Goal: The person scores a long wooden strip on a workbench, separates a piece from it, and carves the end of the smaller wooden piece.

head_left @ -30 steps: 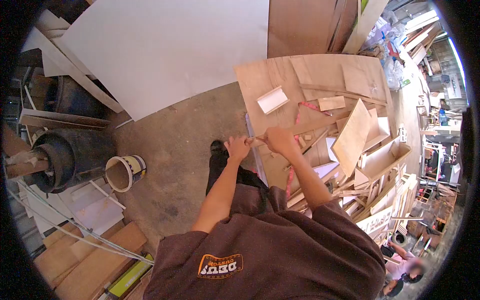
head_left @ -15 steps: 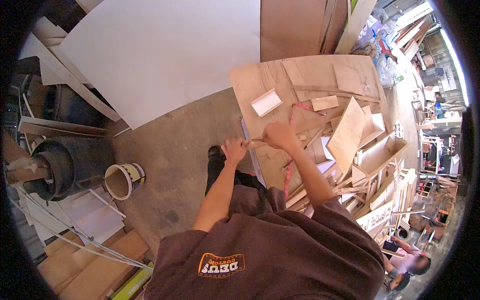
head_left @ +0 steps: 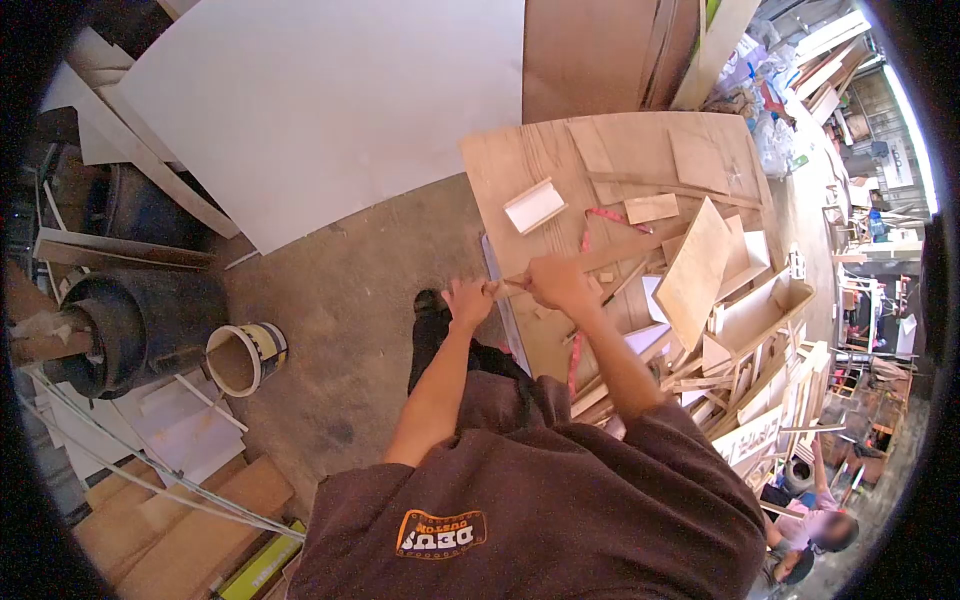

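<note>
Right hand [head_left: 560,284]: closed, fingers curled around the right end of a small wooden piece [head_left: 510,285]. Left hand [head_left: 468,302]: partly open, some fingers spread, thumb side at the left end of the same piece; whether it pinched or merely touched the wood could not be told.

Small wooden piece: thin, pale brown, lay between the two hands, over the near left edge of a plywood tabletop [head_left: 500,190]. Its ends were partly hidden by the fingers.

On the tabletop, beyond the hands: one white-faced piece with raised wooden edges [head_left: 534,206]; one pink measuring tape [head_left: 587,232], loosely curved, running partly behind the right forearm; one short flat block [head_left: 652,208], near the tape.

To the right of the hands: one tilted wooden board [head_left: 694,275]; one open wooden box [head_left: 762,312], among assorted offcuts.

To the left, well apart from the hands: one bucket [head_left: 236,362] on the concrete floor [head_left: 335,290]; one black cylindrical container [head_left: 165,325].

Lower right, in the background: two people [head_left: 812,535], away from both hands.
</note>
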`<state>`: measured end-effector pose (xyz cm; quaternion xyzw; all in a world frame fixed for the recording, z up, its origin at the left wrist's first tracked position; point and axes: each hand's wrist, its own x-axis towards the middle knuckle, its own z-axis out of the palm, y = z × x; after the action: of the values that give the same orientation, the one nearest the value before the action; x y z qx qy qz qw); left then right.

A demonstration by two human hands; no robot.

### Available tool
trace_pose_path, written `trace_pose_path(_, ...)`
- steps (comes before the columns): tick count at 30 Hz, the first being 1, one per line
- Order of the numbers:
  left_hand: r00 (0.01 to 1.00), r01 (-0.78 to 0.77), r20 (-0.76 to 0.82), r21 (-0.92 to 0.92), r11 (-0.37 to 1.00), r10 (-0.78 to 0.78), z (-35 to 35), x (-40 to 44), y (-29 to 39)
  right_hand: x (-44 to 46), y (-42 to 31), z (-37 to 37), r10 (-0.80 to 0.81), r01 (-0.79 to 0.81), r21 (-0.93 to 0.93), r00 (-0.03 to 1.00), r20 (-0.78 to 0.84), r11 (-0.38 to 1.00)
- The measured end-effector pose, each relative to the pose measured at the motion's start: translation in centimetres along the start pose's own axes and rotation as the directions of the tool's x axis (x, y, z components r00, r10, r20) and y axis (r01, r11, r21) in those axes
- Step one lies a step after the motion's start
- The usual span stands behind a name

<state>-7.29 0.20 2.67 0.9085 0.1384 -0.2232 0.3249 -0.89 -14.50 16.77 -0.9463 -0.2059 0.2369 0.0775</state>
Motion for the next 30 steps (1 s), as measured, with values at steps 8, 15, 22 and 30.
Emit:
trace_pose_path(8, 1.000, 0.004, 0.015, -0.010, 1.000, -0.003, -0.1, -0.5, 0.2, 2.4, 0.7, 3.2, -0.031, 0.032, -0.005, 0.999, 0.027, 0.999)
trace_pose_path(15, 1.000, 0.000, -0.031, -0.003, 1.000, 0.000, 0.0, -0.2, 0.0, 0.1, 1.0, 0.3, -0.180, 0.182, -0.039, 0.983, 0.047, 0.983)
trace_pose_path(22, 0.999, -0.044, -0.029, 0.014, 0.999, 0.044, 0.6, -0.6, -0.6, -1.6, -3.0, -0.8, -0.171, 0.126, -0.196, 0.957, -0.235, 0.972)
trace_pose_path(30, 1.000, -0.002, -0.016, -0.019, 1.000, 0.001, 0.6, -0.1, -0.6, 1.9, -0.2, 9.0, -0.015, -0.005, -0.090, 0.974, -0.228, 0.996)
